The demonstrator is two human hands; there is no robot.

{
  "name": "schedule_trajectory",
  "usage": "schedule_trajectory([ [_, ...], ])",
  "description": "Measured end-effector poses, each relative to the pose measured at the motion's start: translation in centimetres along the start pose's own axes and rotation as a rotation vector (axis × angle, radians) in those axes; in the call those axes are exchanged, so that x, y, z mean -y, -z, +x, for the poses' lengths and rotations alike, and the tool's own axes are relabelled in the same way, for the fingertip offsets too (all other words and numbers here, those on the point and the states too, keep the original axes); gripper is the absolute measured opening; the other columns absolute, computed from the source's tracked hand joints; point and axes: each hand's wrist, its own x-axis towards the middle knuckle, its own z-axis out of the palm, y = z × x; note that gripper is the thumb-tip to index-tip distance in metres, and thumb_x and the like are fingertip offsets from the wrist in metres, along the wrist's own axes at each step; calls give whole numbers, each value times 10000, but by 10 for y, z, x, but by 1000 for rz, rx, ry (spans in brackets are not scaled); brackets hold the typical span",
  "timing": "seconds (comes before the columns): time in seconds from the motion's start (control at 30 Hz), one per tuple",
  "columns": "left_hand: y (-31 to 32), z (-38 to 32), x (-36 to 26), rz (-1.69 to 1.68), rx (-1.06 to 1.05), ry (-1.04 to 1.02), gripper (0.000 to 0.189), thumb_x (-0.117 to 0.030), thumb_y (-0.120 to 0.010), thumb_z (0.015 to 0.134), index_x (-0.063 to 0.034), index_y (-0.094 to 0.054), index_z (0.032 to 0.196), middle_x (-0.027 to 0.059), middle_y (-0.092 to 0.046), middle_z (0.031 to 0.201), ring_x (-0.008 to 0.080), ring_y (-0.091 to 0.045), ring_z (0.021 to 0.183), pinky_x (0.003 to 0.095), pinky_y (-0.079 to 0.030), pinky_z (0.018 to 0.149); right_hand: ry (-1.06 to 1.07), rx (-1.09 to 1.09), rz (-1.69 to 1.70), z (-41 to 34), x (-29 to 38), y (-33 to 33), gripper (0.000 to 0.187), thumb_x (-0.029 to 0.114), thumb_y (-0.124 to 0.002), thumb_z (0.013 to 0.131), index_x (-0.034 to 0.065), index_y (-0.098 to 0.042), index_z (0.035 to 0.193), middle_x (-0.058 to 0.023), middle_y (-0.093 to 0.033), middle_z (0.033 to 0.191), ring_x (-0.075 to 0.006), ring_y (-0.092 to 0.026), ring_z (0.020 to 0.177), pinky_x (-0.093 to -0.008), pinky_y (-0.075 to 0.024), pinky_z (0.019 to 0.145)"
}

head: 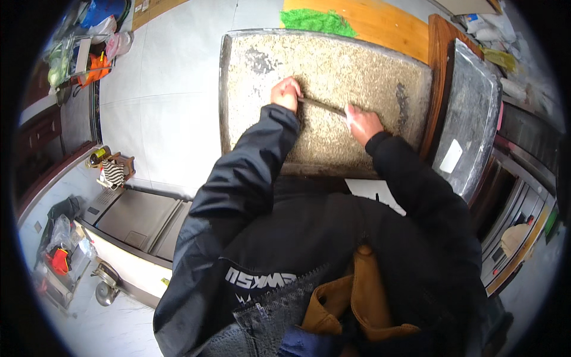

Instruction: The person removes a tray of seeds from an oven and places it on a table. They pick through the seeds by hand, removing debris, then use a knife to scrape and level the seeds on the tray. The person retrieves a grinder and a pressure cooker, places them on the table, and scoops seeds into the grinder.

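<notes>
A large dark-rimmed rectangular tray (226,58) lies before me, covered with a layer of pale grains or small flakes (339,67). Dark patches of its bottom show at the upper left and at the right. My left hand (287,93) is closed on one end of a thin dark stick (322,106), over the middle of the tray. The fingers of my right hand (363,123) grip the stick's other end, lower and to the right. The stick slants between both hands, close above the grains; whether it touches them I cannot tell.
A dark slab or tray (468,107) with a white piece (451,156) on it stands to the right, past a brown wooden edge (439,80). Green netting or cloth (316,22) lies behind the tray on an orange-brown wooden board (383,22). A small wooden stool (127,164) stands left.
</notes>
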Motion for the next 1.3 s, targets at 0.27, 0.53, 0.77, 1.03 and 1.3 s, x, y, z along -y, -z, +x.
schedule_trajectory([
  [0.27, 12, -20, 0, 10, 14, 34, 245, 7, -336, 754, -32, -495, 572, 69, -514, 550, 152, -477, 505, 268, -402, 534, 11, -48, 88, -33, 25, -7, 176, 101, -381, 891, -28, -459, 981, -179, -598, 734, -332, -619, 609, -424, -490, 509],
  [0.53, 4, -17, -11, 27, 82, 3, 232, 3, -353, 761, -42, -504, 591, 59, -525, 574, 137, -472, 530, 253, -390, 544, -41, -136, 135, -37, 18, -12, 247, 178, -482, 877, 10, -488, 1059, -181, -611, 743, -329, -605, 633, -433, -472, 543],
  [0.77, 2, -7, -88, -70, -90, -167, 430, -345, -412, 949, 10, -497, 1176, 127, -535, 1173, 204, -490, 1088, 339, -327, 987, -286, -440, 862, -93, 2, 28, 202, 205, -599, 866, 26, -540, 938, -126, -574, 645, -220, -556, 502, -337, -418, 437],
  [1.03, -15, -40, -58, -169, 76, 45, 121, -120, -527, 908, -35, -594, 854, 52, -609, 740, 102, -518, 551, 238, -426, 566, -559, -141, 1980, -150, -10, 35, 164, 165, -606, 876, 65, -479, 903, -14, -473, 584, -64, -387, 394, -225, -324, 365],
  [1.3, -88, -94, -72, 60, 323, 165, 218, -216, -503, 933, -11, -570, 898, 31, -556, 700, 100, -516, 619, 241, -436, 590, -229, -191, 2510, -153, -17, 34, 237, 64, -557, 873, 41, -412, 1058, -92, -559, 810, -132, -527, 654, -302, -444, 602],
])
